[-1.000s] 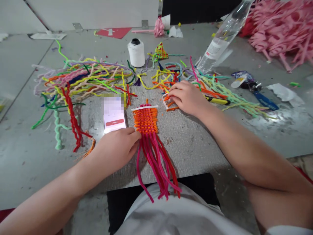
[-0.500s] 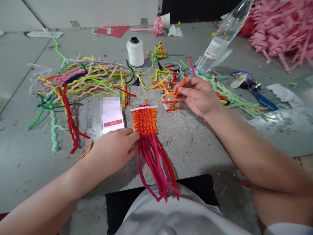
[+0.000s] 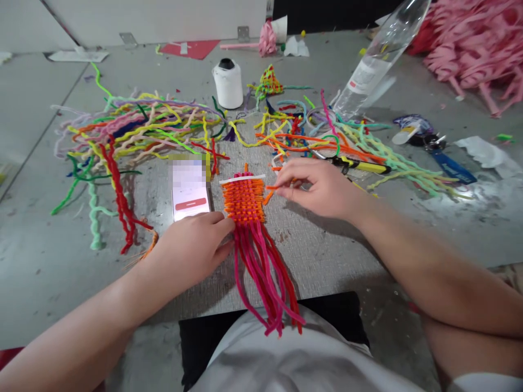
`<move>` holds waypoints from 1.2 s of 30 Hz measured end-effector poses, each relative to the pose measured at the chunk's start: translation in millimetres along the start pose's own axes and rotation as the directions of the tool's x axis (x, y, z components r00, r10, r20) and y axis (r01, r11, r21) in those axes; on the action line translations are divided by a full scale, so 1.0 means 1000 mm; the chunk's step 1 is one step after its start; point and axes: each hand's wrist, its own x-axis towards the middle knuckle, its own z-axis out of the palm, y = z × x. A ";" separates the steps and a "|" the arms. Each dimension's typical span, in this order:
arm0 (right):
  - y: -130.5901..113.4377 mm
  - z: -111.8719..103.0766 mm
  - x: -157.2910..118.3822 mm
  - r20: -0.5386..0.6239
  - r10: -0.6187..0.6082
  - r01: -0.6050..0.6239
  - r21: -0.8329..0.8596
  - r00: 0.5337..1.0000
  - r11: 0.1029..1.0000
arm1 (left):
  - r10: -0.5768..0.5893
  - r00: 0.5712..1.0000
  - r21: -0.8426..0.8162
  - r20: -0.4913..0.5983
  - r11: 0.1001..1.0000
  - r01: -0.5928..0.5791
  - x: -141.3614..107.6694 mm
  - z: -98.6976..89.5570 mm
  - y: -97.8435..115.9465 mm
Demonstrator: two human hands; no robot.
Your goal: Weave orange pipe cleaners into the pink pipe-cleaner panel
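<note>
An orange and pink woven piece [image 3: 244,201] lies flat on the grey table, a white strip [image 3: 242,178] across its top. Long pink and red strands [image 3: 261,267] trail from its lower end over the table edge. My left hand [image 3: 200,237] has its fingers closed on the lower left edge of the woven piece. To the right of the weave, my right hand [image 3: 314,185] pinches a short orange pipe cleaner [image 3: 269,193], its bent end near the weave's right side. A lit phone [image 3: 190,198] lies beside my left hand.
Colourful pipe cleaners [image 3: 134,128] are heaped at left, more [image 3: 400,155] at right near yellow-handled pliers [image 3: 365,165]. Behind stand a white thread spool [image 3: 227,84] and a clear bottle [image 3: 368,71]. Pink strips [image 3: 478,49] are piled at back right.
My right hand has moved left and nearer to me, bringing an orange pipe cleaner close to the weave. The pliers behind it now show. My left hand stays at the weave's edge.
</note>
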 end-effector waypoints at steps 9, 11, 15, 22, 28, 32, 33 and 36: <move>-0.024 0.006 -0.014 0.605 0.026 0.077 -0.143 0.796 0.987 | -0.011 1.000 0.017 0.002 1.000 0.011 -0.003 -0.003 0.000; -0.025 0.008 -0.015 0.635 0.021 0.087 -0.138 0.772 0.987 | -0.008 1.000 0.013 0.002 1.000 0.008 -0.003 -0.004 0.001; -0.027 0.014 -0.018 0.632 -0.028 0.161 -0.153 0.774 0.975 | 0.017 1.000 0.010 0.014 1.000 -0.017 -0.001 -0.005 0.001; -0.028 0.019 -0.019 0.639 -0.080 0.195 -0.112 0.765 0.974 | 0.024 0.998 0.020 0.062 0.999 -0.026 0.000 -0.005 -0.002; -0.024 0.023 -0.019 0.590 -0.052 0.179 -0.159 0.806 0.971 | 0.012 0.998 0.036 0.060 0.999 -0.014 -0.001 -0.004 -0.002; -0.021 0.023 -0.019 0.540 -0.035 0.142 -0.157 0.841 0.977 | -0.002 0.999 0.052 0.055 0.999 -0.001 0.002 -0.003 -0.001; -0.020 0.023 -0.018 0.529 -0.036 0.138 -0.154 0.848 0.978 | -0.001 0.999 0.049 0.053 0.999 -0.002 0.002 -0.003 -0.001; -0.018 0.025 -0.018 0.503 -0.033 0.135 -0.168 0.864 0.977 | -0.007 0.998 0.041 0.055 0.999 0.004 0.002 -0.002 -0.001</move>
